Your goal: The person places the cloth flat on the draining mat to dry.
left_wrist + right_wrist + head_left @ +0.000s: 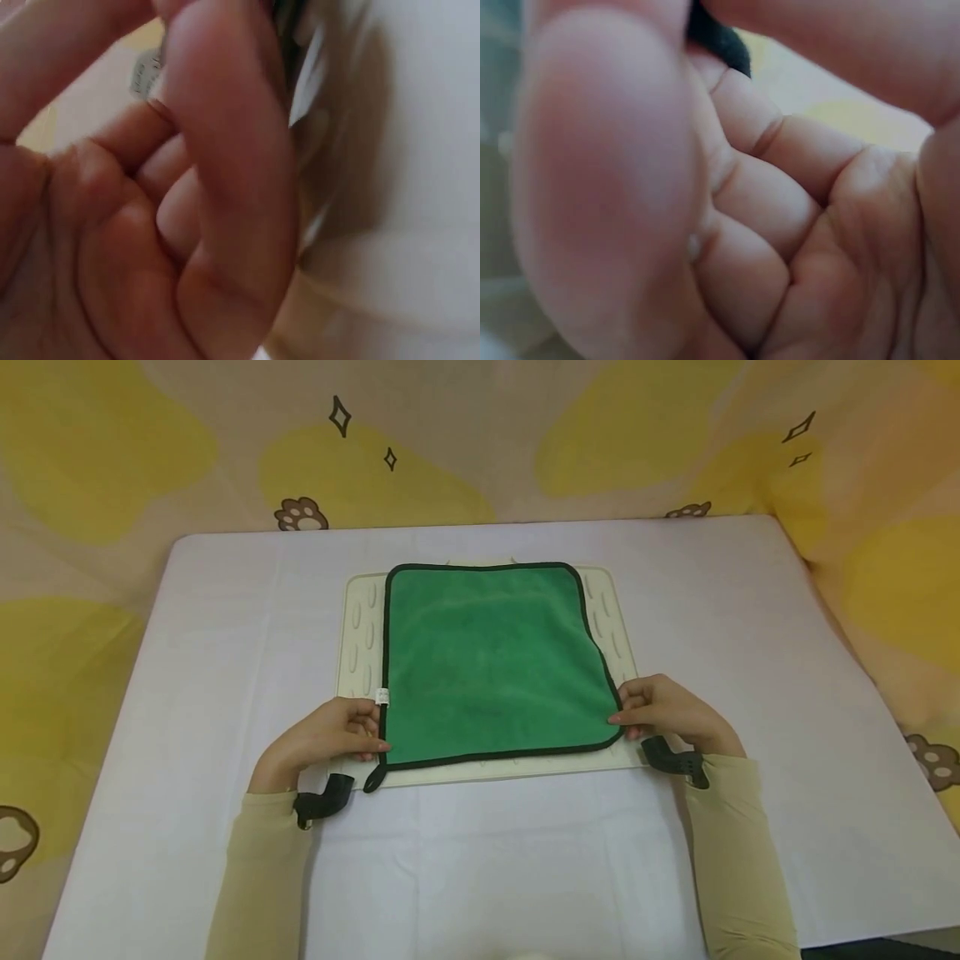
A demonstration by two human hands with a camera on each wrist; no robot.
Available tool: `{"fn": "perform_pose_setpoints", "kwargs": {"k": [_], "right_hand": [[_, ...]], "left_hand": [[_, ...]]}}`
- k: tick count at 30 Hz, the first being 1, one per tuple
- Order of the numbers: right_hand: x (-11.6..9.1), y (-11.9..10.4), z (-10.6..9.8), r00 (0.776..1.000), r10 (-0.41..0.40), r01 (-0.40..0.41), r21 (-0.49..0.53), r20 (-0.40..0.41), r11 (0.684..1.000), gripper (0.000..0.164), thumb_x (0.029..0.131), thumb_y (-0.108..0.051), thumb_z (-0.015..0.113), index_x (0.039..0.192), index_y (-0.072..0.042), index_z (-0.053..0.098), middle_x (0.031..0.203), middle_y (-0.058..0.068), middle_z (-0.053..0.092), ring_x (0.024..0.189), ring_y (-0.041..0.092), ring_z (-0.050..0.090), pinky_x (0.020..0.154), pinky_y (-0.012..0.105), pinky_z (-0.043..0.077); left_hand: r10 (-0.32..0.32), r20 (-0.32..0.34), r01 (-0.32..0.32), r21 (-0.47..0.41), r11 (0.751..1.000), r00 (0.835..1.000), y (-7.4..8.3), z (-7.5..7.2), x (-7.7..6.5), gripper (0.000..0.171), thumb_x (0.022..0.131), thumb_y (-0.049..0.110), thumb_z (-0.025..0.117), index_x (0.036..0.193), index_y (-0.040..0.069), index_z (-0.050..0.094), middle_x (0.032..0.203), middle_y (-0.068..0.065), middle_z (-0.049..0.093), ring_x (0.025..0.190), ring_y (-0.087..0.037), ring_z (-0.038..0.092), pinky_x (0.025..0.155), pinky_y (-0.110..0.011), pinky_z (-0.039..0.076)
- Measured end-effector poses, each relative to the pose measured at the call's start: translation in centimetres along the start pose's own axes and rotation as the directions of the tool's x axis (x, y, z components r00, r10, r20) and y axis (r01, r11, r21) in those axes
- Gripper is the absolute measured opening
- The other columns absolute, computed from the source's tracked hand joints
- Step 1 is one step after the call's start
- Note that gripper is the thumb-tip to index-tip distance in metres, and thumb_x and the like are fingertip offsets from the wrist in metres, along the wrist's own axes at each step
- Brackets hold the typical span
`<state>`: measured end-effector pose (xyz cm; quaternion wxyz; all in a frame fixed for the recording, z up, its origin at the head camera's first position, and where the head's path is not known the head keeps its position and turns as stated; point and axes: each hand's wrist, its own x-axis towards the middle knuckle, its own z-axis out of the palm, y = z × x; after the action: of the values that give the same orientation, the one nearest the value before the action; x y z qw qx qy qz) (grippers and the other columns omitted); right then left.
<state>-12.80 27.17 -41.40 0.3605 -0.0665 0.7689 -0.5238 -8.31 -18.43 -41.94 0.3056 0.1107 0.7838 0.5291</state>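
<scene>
A green towel [495,660] with a dark border lies spread over a cream ridged mat [362,635] in the head view. My left hand [330,735] pinches the towel's near left corner, beside its hanging loop [374,778] and below a small white tag [382,696]. With thumb and fingers, my right hand [663,710] pinches the near right edge close to the corner. Curled fingers fill the left wrist view, a bit of the tag [142,75] behind them. A piece of dark border [721,39] shows between the fingers in the right wrist view.
The mat lies on a table [750,610] covered in white cloth. Yellow patterned fabric [450,435] hangs behind and at both sides of the table. A black wrist mount [324,800] sits at the left wrist, and another mount [675,762] at the right.
</scene>
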Motion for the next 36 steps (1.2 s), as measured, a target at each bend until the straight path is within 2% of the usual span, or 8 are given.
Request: {"fn": "perform_pose_setpoints", "kwargs": {"k": [7,17,26,32,34,36], "right_hand": [[-0.13,0.05,-0.14,1.000,-0.019,0.020,-0.004,0.015,1.000,0.027,0.086,-0.003,0.067,0.076,0.000,0.042,0.064,0.002,0.058,0.055,0.013,0.059,0.055,0.025,0.052],[0.06,0.34,-0.24,0.999,-0.030,0.030,-0.002,0.032,1.000,0.026,0.086,-0.003,0.067,0.076,0.000,0.043,0.063,0.001,0.058,0.055,0.013,0.059,0.055,0.025,0.052],[-0.10,0.44,-0.18,0.998,-0.037,0.038,-0.028,0.044,0.999,0.032,0.084,-0.002,0.069,0.069,-0.002,0.040,0.062,0.002,0.059,0.054,0.015,0.061,0.056,0.027,0.053],[0.09,0.44,-0.05,0.999,-0.027,0.028,-0.031,0.043,0.999,0.028,0.085,-0.004,0.069,0.073,0.002,0.044,0.064,0.004,0.060,0.056,0.015,0.061,0.057,0.028,0.054],[0.16,0.45,-0.02,1.000,-0.021,0.021,-0.030,0.013,0.999,0.024,0.086,-0.007,0.069,0.079,0.005,0.050,0.066,0.006,0.061,0.058,0.016,0.061,0.057,0.029,0.054],[0.24,0.53,-0.06,0.998,-0.041,0.040,-0.034,-0.052,0.999,0.020,0.087,-0.008,0.067,0.086,0.009,0.056,0.068,0.007,0.063,0.059,0.017,0.062,0.058,0.029,0.054]], "left_hand": [[0.043,0.042,-0.044,0.008,0.999,0.998,-0.01,-0.06,-0.04,0.021,0.084,-0.001,0.067,0.092,-0.008,0.050,0.074,-0.008,0.062,0.063,-0.016,0.063,0.063,-0.027,0.053],[0.008,0.056,-0.008,-0.003,1.000,0.998,-0.06,-0.02,-0.04,0.018,0.087,-0.001,0.064,0.092,-0.007,0.047,0.077,-0.010,0.061,0.066,-0.019,0.065,0.064,-0.030,0.055],[-0.007,0.114,0.012,-0.043,0.999,0.993,-0.45,-0.37,-0.39,0.018,0.086,-0.005,0.062,0.091,-0.009,0.046,0.076,-0.012,0.062,0.065,-0.021,0.066,0.063,-0.030,0.056],[-0.017,0.071,0.017,-0.004,1.000,0.997,-0.46,-0.32,-0.54,0.017,0.086,-0.001,0.063,0.093,-0.008,0.048,0.077,-0.011,0.064,0.068,-0.021,0.067,0.064,-0.030,0.055],[-0.015,0.037,0.014,0.019,1.000,0.999,-0.42,-0.45,-0.64,0.016,0.088,0.001,0.062,0.093,-0.008,0.051,0.078,-0.011,0.065,0.069,-0.021,0.066,0.065,-0.030,0.055],[-0.013,-0.003,0.013,0.038,0.999,1.000,-0.36,-0.67,-0.74,0.016,0.090,0.005,0.062,0.095,-0.007,0.053,0.081,-0.010,0.066,0.071,-0.020,0.065,0.066,-0.030,0.055]]}}
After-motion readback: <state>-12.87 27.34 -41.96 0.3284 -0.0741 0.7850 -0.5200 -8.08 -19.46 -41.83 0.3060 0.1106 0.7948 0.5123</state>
